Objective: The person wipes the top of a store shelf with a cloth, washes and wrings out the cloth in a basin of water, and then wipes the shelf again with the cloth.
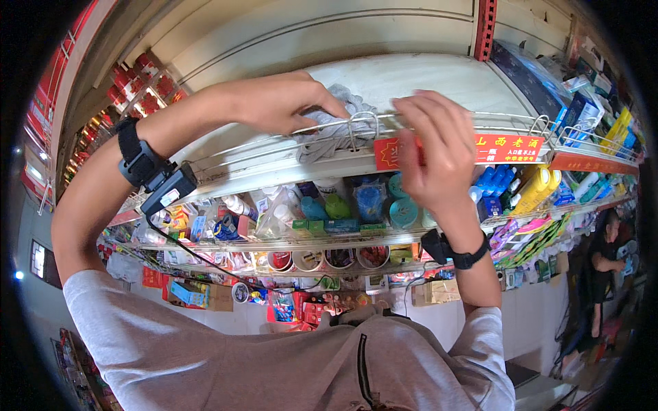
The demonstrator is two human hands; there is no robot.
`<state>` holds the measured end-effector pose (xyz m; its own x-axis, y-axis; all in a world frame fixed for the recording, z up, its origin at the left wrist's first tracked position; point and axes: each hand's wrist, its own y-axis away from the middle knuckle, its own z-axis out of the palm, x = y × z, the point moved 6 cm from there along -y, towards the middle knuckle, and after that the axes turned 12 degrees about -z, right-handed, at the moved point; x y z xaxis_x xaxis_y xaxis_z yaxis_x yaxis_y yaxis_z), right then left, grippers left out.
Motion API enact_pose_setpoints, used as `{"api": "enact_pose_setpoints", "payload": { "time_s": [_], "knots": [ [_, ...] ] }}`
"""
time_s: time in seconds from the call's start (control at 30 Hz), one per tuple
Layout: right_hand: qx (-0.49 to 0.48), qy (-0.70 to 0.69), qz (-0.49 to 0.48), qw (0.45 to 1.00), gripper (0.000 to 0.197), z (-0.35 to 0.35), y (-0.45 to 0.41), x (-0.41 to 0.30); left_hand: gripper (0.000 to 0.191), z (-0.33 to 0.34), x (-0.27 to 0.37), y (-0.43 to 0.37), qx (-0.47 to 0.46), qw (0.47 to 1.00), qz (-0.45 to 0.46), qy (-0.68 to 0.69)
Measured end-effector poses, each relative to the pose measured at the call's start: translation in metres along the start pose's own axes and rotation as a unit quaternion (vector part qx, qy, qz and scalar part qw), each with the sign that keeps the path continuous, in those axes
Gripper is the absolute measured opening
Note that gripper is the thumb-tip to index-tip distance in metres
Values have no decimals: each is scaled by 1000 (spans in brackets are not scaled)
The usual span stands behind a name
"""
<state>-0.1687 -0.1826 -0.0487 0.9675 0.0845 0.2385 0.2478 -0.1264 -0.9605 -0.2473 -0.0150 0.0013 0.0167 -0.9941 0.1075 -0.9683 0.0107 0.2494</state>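
My left hand (pixel 290 103) reaches over the wire guard rail (pixel 375 123) and grips a crumpled grey cloth (pixel 349 103). The cloth lies at the front of a white metal shelf (pixel 437 77), partly behind the rail, its lower folds bunched near the shelf edge. My right hand (pixel 437 146) is raised in front of the rail, slightly blurred, holding nothing. Its fingers are loosely curved and the thumb stands apart. Behind it, a red paper sign (pixel 509 148) with yellow and white writing hangs on the shelf front, partly covered by the hand.
Bottles, tubs and boxes crowd the lower shelf (pixel 318 240). Dark blue boxes (pixel 534 77) stand at the right, past a red slotted upright (pixel 485 31). Red-and-gold packages (pixel 149 85) fill a left display. A black cable (pixel 205 264) trails from my left wrist strap. Another person (pixel 604 262) is at far right.
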Motion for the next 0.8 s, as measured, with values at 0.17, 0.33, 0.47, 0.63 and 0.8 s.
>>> {"api": "enact_pose_setpoints", "payload": {
  "time_s": [0.17,0.33,0.47,0.63,0.8],
  "knots": [
    [-39,62,27,997,17,-29,20,37,54,4,-6,-25,-25,999,19,-28],
    [-25,69,24,997,9,-25,16,41,52,-8,-34,-78,-48,998,5,-49],
    [-2,77,18,997,9,-22,20,42,41,-20,-88,-127,-58,993,-76,-69],
    [12,62,16,998,10,-20,19,39,42,-14,-149,-158,-36,991,-127,8],
    [9,79,15,997,10,-22,24,47,46,-18,-75,-131,4,995,-71,-76]
  ]
}}
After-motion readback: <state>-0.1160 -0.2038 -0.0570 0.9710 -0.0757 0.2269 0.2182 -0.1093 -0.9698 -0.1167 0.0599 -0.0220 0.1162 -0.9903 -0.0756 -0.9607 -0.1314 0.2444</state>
